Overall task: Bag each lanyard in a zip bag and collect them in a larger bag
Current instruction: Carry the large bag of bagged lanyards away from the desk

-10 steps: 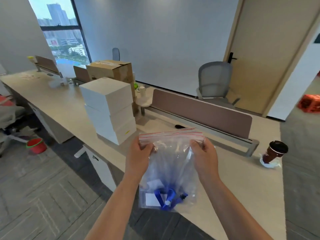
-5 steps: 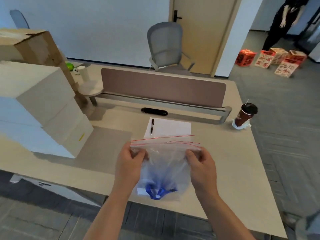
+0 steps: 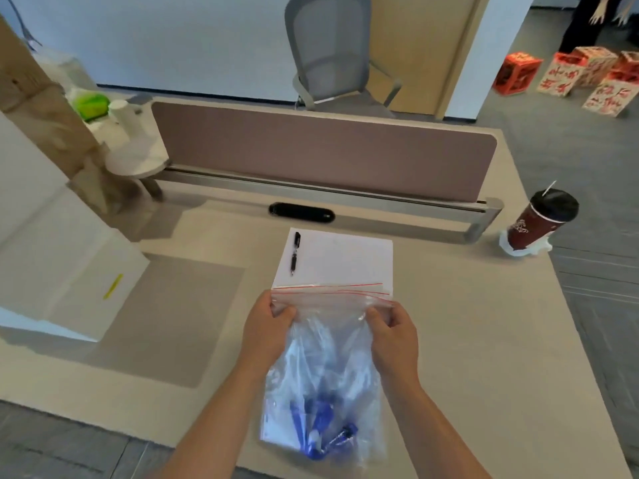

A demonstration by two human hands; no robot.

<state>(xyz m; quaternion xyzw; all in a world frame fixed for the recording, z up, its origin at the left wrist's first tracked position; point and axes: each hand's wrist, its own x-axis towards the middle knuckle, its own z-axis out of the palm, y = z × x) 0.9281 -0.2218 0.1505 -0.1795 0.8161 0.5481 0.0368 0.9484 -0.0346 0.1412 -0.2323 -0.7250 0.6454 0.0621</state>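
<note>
Head-worn wide-angle view, facing forward and down, close over desk

Large zip bag of blue lanyards now lower, bottom down on the desk.

Pale beige desk fills the foreground, daylight falling soft and even across it. Along its far edge runs a mauve divider panel on a silver rail, with a black oval cable port set in the desktop just before it. Behind the panel, a grey mesh office chair stands in front of a plain white wall, a light wooden door just to its right. Off to the right, grey carpet tiles stretch away, and red-and-white printed cartons sit on the floor at the back.
</note>
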